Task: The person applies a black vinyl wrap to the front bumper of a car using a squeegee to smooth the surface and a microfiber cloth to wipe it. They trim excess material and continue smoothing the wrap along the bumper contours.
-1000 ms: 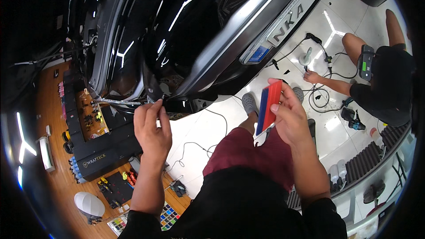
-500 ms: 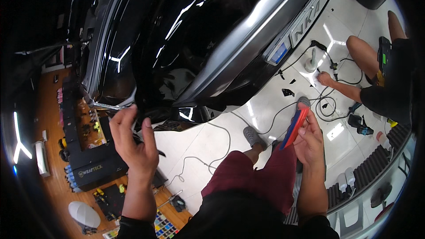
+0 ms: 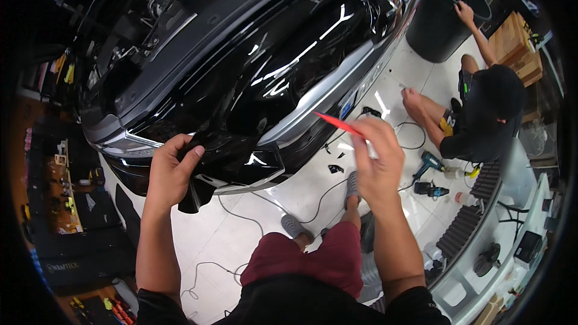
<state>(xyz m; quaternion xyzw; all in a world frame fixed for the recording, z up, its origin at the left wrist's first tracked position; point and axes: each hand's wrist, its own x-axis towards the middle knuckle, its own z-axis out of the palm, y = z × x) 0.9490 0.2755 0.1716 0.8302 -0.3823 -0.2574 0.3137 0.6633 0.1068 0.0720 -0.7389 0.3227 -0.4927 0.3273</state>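
Observation:
A glossy black car front (image 3: 283, 78) fills the upper middle, with a silver trim strip running along it. At its near left corner my left hand (image 3: 170, 174) is closed, thumb against fingers, on the edge of a loose black film (image 3: 195, 195) that hangs below it. To the right, my right hand (image 3: 380, 159) is raised in front of the bumper and slightly blurred. Its fingers grip a flat red squeegee (image 3: 337, 123), whose tip points left toward the car without touching my left hand.
A co-worker (image 3: 490, 111) in a black cap crouches at right, one hand on a large black bin (image 3: 436, 21). A heat gun (image 3: 430, 162), another power tool (image 3: 430, 189), cables and black scraps lie on the white tiles. Shelves with tools (image 3: 69, 186) stand at left.
My left hand has gone from half-open fingers to pinching the black film. The squeegee has swung from upright to pointing left, and the view has shifted. The co-worker now touches the bin.

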